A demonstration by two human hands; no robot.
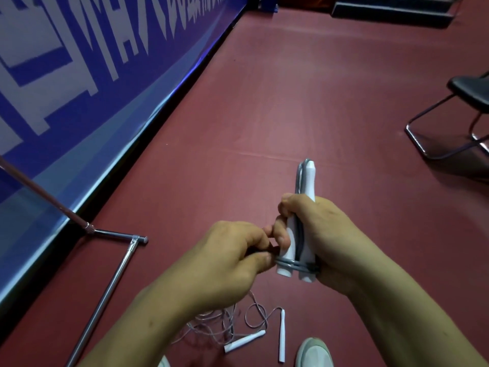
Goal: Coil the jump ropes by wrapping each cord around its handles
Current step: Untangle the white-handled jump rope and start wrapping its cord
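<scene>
Dark red floor [264, 102] all round me, with a faint seam across it ahead. A blue banner [79, 75] with big white lettering runs along my left, and a black strip sits where it meets the floor. A chrome stand [116, 236] is on the floor just beside the banner. One rod [45, 194] slants up out of frame, and a longer tube [105, 295] runs from the joint back toward me. A black chair [471, 94] is at the right edge, seat cut off, with its bent metal base [434, 152] on the floor. A dark step [391, 9] is at far top right. My pale shoe [315, 353] is at the bottom edge, with the tip of the other shoe [164, 362] further left.
</scene>
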